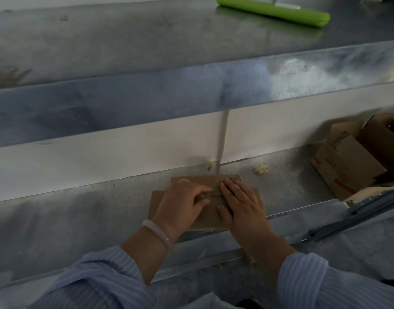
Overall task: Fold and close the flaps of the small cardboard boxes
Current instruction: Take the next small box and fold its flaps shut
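A small brown cardboard box [205, 216] lies on the metal worktop [80, 219] near its front edge, below the middle of the head view. Both hands lie on top of it. My left hand [182, 202] has its fingers curled, and they seem to pinch a flap near the box's middle. My right hand [240, 202] lies flat with straight fingers and presses the cardboard down. The hands cover most of the box's top. A flap with dark print [233, 179] shows behind the fingers.
A larger open cardboard carton [352, 161] stands at the right on the worktop. A raised metal shelf [147, 52] runs across the back, with a green roll [274, 11] on it. Small scraps [260, 169] lie behind the box.
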`<action>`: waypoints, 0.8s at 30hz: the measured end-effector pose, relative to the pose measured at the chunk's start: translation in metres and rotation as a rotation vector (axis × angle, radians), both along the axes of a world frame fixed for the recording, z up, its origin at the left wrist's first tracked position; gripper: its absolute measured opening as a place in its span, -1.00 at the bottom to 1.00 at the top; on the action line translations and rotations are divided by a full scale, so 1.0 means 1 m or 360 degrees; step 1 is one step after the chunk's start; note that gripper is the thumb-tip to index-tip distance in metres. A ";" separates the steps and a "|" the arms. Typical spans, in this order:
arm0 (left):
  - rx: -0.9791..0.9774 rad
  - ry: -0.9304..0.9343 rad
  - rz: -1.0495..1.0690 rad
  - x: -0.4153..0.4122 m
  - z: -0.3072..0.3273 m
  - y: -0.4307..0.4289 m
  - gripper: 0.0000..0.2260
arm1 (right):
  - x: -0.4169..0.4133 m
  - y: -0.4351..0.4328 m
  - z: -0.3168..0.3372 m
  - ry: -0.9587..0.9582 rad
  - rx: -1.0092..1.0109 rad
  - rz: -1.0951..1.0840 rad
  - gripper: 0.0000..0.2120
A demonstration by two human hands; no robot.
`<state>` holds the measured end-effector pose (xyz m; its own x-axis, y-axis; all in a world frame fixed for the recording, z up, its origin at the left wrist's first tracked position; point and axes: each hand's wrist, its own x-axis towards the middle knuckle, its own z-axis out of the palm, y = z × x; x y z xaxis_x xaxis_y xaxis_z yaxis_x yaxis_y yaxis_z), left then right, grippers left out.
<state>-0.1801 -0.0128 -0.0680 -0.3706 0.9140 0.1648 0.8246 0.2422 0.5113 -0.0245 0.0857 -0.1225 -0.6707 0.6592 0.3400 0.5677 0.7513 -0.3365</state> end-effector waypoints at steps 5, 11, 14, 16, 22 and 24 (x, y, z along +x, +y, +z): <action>-0.0154 0.0200 0.0210 0.004 -0.002 -0.002 -0.65 | -0.002 -0.001 0.006 -0.0109 0.0115 0.0102 -0.51; -0.0017 0.0134 0.0265 0.002 -0.002 0.001 -0.94 | -0.006 -0.003 0.008 -0.0188 0.0074 0.0219 -0.54; 0.0147 0.0001 0.0425 -0.015 -0.004 -0.010 -0.93 | -0.006 -0.002 0.010 -0.0198 0.0055 0.0219 -0.54; 0.0185 0.0131 0.0443 -0.029 -0.002 -0.021 -0.87 | -0.007 -0.005 0.011 -0.0206 0.0038 0.0206 -0.54; 0.0052 0.0352 0.0046 -0.032 -0.003 -0.029 -0.90 | -0.007 -0.007 0.012 -0.0236 0.0059 0.0173 -0.53; 0.0012 0.0078 0.0070 -0.029 -0.001 -0.027 -0.90 | -0.009 -0.007 0.016 -0.0270 0.0081 0.0152 -0.53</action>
